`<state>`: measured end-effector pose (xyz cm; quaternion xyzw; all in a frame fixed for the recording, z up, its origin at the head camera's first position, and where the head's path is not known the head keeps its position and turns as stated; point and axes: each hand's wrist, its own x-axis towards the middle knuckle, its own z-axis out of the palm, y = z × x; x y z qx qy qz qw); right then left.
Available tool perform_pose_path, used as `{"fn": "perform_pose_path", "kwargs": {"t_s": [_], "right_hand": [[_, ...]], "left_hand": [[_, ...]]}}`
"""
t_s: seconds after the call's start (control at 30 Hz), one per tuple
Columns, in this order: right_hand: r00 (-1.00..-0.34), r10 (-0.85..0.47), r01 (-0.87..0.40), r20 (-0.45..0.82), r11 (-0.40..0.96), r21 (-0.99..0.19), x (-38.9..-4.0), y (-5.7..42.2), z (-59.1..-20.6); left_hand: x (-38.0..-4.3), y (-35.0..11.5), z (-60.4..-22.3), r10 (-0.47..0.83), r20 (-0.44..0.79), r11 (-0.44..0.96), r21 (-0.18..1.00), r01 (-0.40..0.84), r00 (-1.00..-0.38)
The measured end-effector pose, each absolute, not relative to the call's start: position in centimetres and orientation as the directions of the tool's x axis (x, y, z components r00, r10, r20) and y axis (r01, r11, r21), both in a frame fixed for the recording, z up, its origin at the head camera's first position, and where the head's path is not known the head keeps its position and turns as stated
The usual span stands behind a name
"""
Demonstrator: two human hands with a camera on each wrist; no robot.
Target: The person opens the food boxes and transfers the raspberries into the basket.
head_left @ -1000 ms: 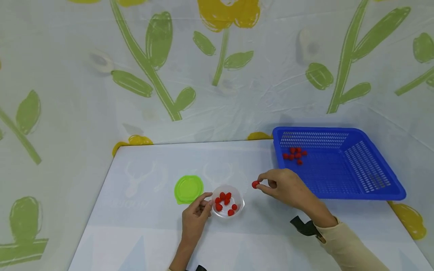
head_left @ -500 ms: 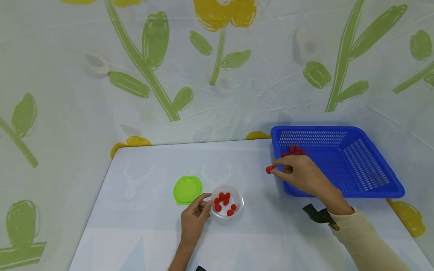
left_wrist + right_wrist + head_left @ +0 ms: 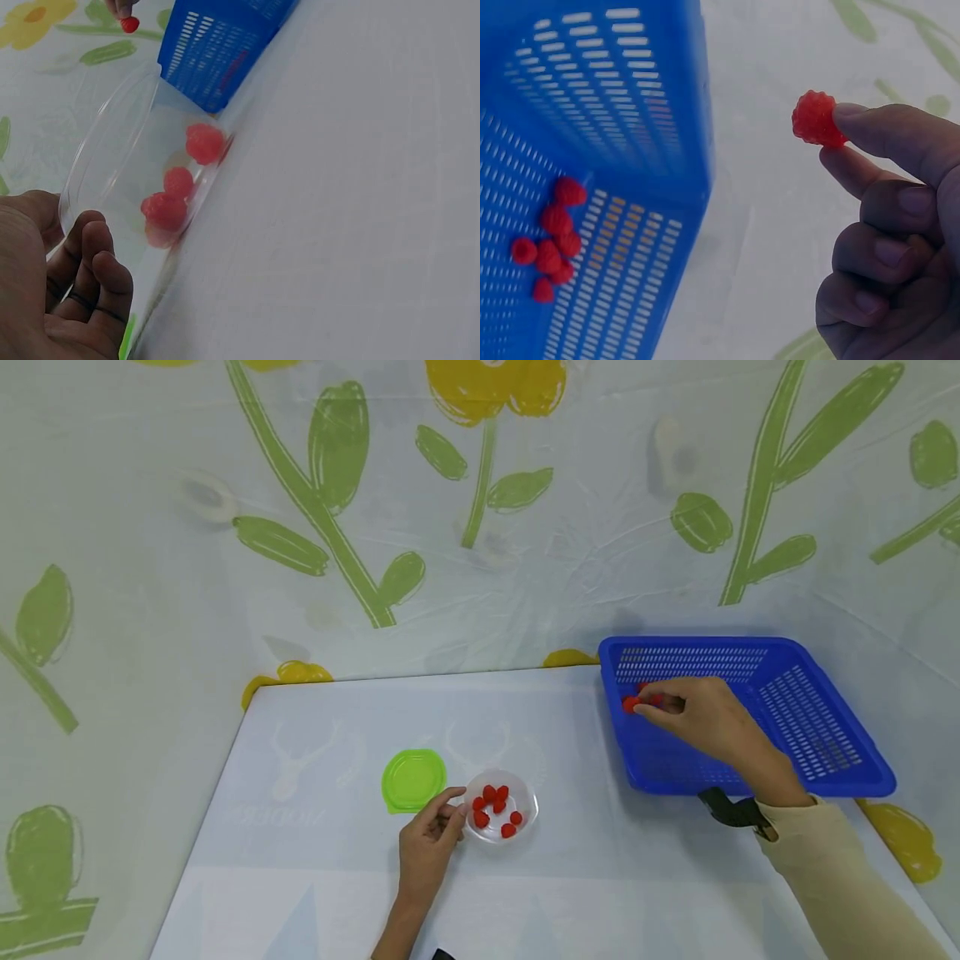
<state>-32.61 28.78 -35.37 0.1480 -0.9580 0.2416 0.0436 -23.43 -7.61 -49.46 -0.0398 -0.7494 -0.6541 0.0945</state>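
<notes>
Between thumb and index finger, my right hand (image 3: 701, 714) pinches a red raspberry (image 3: 815, 119) over the left part of a blue plastic basket (image 3: 750, 785). More raspberries (image 3: 555, 219) lie in a cluster inside the basket, partly hidden by the hand in the head view. My left hand (image 3: 430, 847) holds the rim of a clear round plastic bowl (image 3: 105, 142) on the table, thumb and fingertips at its left side. Several raspberries (image 3: 489, 793) sit on the bowl's bottom.
A bright green lid (image 3: 414, 780) lies flat on the white table (image 3: 315, 852), just left of the bowl and behind the left hand. Behind the table hangs a flower-printed cloth (image 3: 525, 585). The basket stands at the table's back right.
My right hand has moved right and away from me, from beside the bowl to over the basket, with the raspberry still pinched. The left hand and the bowl stay in place.
</notes>
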Motion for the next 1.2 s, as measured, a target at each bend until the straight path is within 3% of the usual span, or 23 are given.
{"fn": "perform_pose_path", "kwargs": {"t_s": [0.33,0.67,0.9,1.2], "right_hand": [[-0.974,-0.222,-0.221,0.048,0.872,-0.437,-34.2,30.6,-35.0],[-0.978,-0.208,-0.202,0.027,0.898,-0.392,-36.6,32.6,-35.6],[-0.983,-0.152,-0.098,-0.102,0.907,-0.41,-38.0,33.9,-36.7],[-0.98,-0.141,-0.08,-0.143,0.928,-0.365,-39.2,36.0,-39.0]], "left_hand": [[-23.5,-7.7,-49.3,-0.07,0.181,0.159,0.973,0.168,-0.981],[-23.6,-7.6,-49.3,-0.074,0.173,0.14,0.977,0.161,-0.982],[-23.6,-7.6,-49.4,-0.081,0.182,0.144,0.975,0.169,-0.98],[-23.3,-7.5,-49.5,-0.075,0.161,0.145,0.978,0.149,-0.984]]}}
